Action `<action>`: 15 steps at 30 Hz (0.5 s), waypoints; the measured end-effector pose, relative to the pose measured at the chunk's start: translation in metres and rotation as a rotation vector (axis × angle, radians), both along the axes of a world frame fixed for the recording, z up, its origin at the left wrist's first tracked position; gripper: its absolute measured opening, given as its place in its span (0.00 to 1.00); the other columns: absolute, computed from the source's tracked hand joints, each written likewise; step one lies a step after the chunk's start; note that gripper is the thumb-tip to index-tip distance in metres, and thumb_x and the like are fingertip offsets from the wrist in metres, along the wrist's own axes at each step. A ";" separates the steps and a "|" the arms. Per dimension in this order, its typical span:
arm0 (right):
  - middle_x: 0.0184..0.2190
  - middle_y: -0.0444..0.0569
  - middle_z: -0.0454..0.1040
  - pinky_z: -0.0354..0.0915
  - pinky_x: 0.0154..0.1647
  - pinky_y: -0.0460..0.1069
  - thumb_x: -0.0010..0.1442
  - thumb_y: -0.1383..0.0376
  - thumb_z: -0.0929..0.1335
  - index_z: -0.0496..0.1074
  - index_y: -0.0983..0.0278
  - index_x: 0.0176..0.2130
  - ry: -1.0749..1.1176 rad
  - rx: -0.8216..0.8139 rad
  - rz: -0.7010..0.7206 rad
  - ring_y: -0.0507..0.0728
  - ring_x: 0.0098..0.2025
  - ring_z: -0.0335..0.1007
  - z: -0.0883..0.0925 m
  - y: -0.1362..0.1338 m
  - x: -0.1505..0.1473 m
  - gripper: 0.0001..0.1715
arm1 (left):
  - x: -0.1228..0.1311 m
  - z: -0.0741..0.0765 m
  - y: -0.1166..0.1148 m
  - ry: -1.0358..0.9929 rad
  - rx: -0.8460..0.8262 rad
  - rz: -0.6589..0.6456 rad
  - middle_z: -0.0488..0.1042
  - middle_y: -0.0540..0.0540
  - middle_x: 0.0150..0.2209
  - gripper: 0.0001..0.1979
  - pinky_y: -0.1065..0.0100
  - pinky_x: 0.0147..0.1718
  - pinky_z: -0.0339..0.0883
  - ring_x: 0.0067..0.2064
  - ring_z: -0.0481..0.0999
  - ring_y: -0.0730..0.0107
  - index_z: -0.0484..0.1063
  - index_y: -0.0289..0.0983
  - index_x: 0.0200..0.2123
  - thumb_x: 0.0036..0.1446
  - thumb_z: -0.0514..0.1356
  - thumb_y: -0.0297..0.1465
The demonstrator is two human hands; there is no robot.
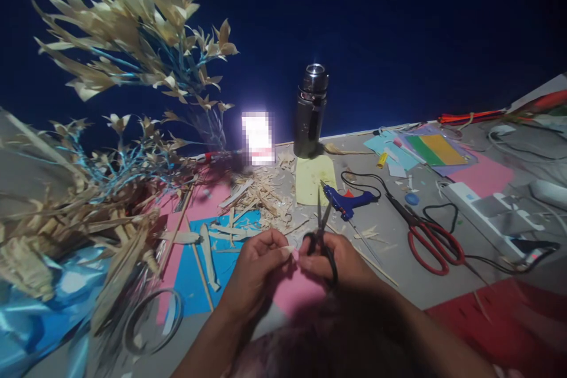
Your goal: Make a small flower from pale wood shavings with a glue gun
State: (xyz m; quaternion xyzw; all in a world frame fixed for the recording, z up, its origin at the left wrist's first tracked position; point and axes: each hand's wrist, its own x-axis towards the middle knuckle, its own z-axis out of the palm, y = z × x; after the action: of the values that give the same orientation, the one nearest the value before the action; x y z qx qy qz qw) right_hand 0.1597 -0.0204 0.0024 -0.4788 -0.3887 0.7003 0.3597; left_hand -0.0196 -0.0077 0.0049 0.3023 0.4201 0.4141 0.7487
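Low in the middle of the view, my left hand [259, 266] pinches a small pale piece of dried husk [290, 248] between thumb and fingers. Close beside it, my right hand [348, 258] is closed around a pair of black-handled scissors [323, 218]. Their blades point up and away from me, slightly parted, and do not touch the husk. The right fingertips come up to the husk's end; whether they touch it I cannot tell. Pink paper [299, 292] lies beneath both hands. Dried husk strips [208, 257] rest on blue paper [190, 283] to the left.
A blue glue gun [349, 204] lies before a dark flask [310, 115]. Red-handled scissors [436, 248] and a white power strip [487, 218] are on the right. Husk flowers on stems [177, 65] rise at the left, above a tape ring [153, 322]. A bright blurred screen [258, 137] stands behind.
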 end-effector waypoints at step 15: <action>0.22 0.40 0.68 0.56 0.22 0.43 0.47 0.60 0.78 0.71 0.65 0.32 0.058 0.124 -0.292 0.48 0.22 0.59 -0.012 0.004 -0.012 0.17 | 0.000 -0.001 0.001 -0.178 -0.089 -0.030 0.73 0.47 0.25 0.09 0.64 0.34 0.67 0.29 0.72 0.66 0.76 0.35 0.30 0.50 0.70 0.35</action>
State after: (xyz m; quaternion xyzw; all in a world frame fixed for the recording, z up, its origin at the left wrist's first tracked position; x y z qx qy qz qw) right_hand 0.1480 -0.0161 -0.0093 -0.4865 -0.3470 0.6288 0.4975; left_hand -0.0193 -0.0070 0.0037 0.2371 0.3653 0.4091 0.8019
